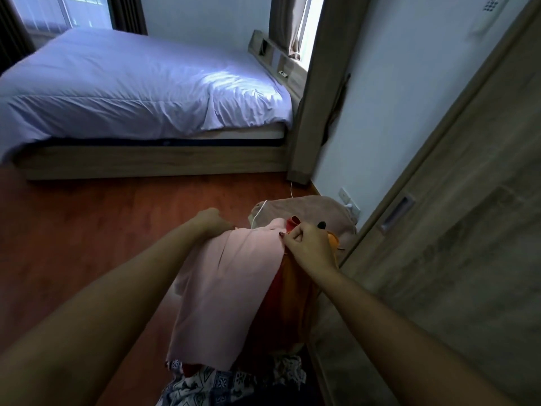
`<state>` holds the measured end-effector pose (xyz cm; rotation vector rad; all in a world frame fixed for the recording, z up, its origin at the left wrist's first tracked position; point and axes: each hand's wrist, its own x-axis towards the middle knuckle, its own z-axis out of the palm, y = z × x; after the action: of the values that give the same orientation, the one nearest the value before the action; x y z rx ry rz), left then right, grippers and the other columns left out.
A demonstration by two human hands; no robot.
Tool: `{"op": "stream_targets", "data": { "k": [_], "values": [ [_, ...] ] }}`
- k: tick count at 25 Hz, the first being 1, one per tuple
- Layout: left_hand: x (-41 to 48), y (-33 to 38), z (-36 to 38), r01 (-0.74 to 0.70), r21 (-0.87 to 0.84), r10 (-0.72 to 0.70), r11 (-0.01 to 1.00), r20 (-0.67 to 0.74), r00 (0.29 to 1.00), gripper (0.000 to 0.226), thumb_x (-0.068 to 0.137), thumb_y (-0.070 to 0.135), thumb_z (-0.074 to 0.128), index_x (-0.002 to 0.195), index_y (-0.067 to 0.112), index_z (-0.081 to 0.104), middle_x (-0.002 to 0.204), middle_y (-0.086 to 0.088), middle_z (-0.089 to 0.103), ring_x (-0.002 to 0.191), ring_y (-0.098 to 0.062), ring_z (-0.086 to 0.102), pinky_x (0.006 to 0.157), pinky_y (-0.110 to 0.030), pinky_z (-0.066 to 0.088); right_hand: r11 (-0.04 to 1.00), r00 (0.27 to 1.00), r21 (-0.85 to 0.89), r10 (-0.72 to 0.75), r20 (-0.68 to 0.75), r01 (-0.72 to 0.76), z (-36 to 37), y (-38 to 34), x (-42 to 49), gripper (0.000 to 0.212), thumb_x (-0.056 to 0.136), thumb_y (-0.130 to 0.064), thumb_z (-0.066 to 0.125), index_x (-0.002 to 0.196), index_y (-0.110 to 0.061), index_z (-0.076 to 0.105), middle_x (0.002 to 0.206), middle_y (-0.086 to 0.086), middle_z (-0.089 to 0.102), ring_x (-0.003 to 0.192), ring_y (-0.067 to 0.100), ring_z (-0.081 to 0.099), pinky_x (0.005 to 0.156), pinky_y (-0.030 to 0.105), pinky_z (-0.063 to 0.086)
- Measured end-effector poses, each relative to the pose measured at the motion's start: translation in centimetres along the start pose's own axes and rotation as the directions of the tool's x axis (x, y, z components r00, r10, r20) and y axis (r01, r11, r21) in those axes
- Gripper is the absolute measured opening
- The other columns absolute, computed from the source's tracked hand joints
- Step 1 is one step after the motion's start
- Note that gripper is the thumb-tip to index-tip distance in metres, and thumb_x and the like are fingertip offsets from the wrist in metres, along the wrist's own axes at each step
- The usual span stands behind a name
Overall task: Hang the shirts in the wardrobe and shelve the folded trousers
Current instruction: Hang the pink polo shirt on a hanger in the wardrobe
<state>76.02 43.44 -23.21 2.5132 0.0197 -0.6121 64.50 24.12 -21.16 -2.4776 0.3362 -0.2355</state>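
**A:** What are the fingers doing?

**B:** The right hand has its fingertips pinched together on the far right corner of a pink shirt. The left hand is closed over the far left corner of the same shirt; its fingertips are turned away, so I cannot tell exactly how they grip.

**A:** Where is the shirt?

**B:** Stretched between the two hands, low in front of the person, and hanging down toward the near edge of the view. Under it on the right lie orange and red clothes. A patterned blue and white cloth shows at the near end.

**A:** How will the shirt handle?

**B:** It looks thin, light and limp, draping with soft folds. I judge it will sag and slide if held at one point, so holding it by the shoulders or collar edge suits hanging it best.

**A:** And around that?

**B:** A reddish wooden floor. A sliding wardrobe door with a recessed handle stands closed at the right. A bed with pale bedding is far and to the left. A brownish cushion with a white cable across it lies just beyond the hands.
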Motion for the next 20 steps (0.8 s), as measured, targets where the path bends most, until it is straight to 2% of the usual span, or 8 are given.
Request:
{"op": "stream_targets", "data": {
  "k": [4,7,9,11,14,16,17,20],
  "values": [
    [0.0,-0.2,0.7,-0.176,-0.248,0.108,0.953,-0.266,0.958,0.022,0.094,0.025,0.058,0.079,0.009,0.062,0.085,-0.012,0.064,0.088,-0.029,0.059,0.071,-0.028,0.039,0.999,0.999,-0.005,0.036,0.008,-0.036,0.7,0.3,0.2,0.015,0.085,-0.029,0.065,0.078,-0.019,0.058,0.071,-0.002,0.063,0.066,0.012,0.058,0.054,0.021,0.041],
    [-2.7,-0.5,0.0,-0.489,-0.572,0.283,0.659,-0.414,0.865,0.022,0.095,0.019,0.056,0.075,0.011,0.049,0.071,0.001,0.049,0.069,-0.012,0.045,0.060,-0.026,0.035,0.987,0.999,0.157,0.035,-0.027,-0.030,-0.1,0.0,0.6,0.018,0.089,-0.025,0.061,0.073,-0.020,0.055,0.067,-0.005,0.057,0.063,0.008,0.053,0.055,0.019,0.039],
    [-5.7,-0.6,-0.2,-0.607,-0.663,0.462,0.438,-0.414,0.784,0.020,0.095,0.014,0.055,0.081,0.003,0.047,0.076,0.000,0.050,0.068,-0.005,0.045,0.062,-0.022,0.037,0.940,0.994,0.330,0.103,-0.026,-0.089,-0.7,-0.3,1.6,0.014,0.089,-0.027,0.061,0.093,-0.014,0.058,0.084,0.000,0.061,0.078,0.013,0.058,0.066,0.022,0.047],
    [-8.4,-1.2,0.2,-0.616,-0.713,0.612,0.333,-0.334,0.717,0.016,0.093,0.010,0.055,0.083,0.003,0.046,0.078,0.002,0.055,0.072,-0.004,0.048,0.065,-0.016,0.040,0.869,0.977,0.449,0.175,0.118,-0.210,-1.3,-0.6,2.5,0.039,0.087,-0.033,0.062,0.120,-0.015,0.051,0.109,0.002,0.060,0.098,0.019,0.060,0.085,0.033,0.053],
    [-10.3,-2.3,1.1,-0.569,-0.731,0.715,0.377,-0.160,0.680,0.011,0.091,0.001,0.056,0.084,0.003,0.049,0.086,-0.001,0.064,0.080,-0.006,0.056,0.073,-0.015,0.044,0.786,0.945,0.551,0.130,0.299,-0.282,-1.9,-0.5,1.8,0.045,0.086,-0.034,0.062,0.128,-0.023,0.049,0.119,0.000,0.059,0.106,0.019,0.058,0.095,0.040,0.050],
    [-10.8,-2.9,1.7,-0.477,-0.764,0.689,0.434,-0.059,0.722,0.011,0.088,0.004,0.061,0.087,0.000,0.051,0.080,0.009,0.067,0.075,0.000,0.059,0.069,-0.012,0.047,0.801,0.969,0.561,0.097,0.228,-0.212,-2.2,0.5,0.6,0.026,0.091,-0.027,0.056,0.117,-0.024,0.057,0.112,-0.001,0.062,0.102,0.016,0.059,0.091,0.037,0.051],
    [-10.9,-3.2,2.0,-0.412,-0.794,0.663,0.447,-0.015,0.748,0.021,0.084,0.017,0.068,0.090,0.003,0.054,0.080,0.009,0.067,0.075,-0.001,0.060,0.069,-0.015,0.050,0.815,0.982,0.553,0.102,0.158,-0.174,-2.4,1.2,-0.1,0.017,0.093,-0.023,0.053,0.108,-0.024,0.060,0.104,-0.002,0.063,0.098,0.016,0.060,0.086,0.035,0.052],
    [-10.5,-3.2,2.8,-0.129,-0.847,0.430,0.515,0.125,0.894,0.049,0.081,0.048,0.069,0.105,0.006,0.059,0.098,-0.015,0.070,0.084,-0.025,0.070,0.072,-0.035,0.059,0.861,0.989,0.486,0.131,0.070,-0.148,-3.0,4.0,-1.9,0.011,0.094,-0.016,0.048,0.097,-0.021,0.058,0.088,-0.005,0.061,0.088,0.017,0.060,0.068,0.025,0.050]
  ]
}}
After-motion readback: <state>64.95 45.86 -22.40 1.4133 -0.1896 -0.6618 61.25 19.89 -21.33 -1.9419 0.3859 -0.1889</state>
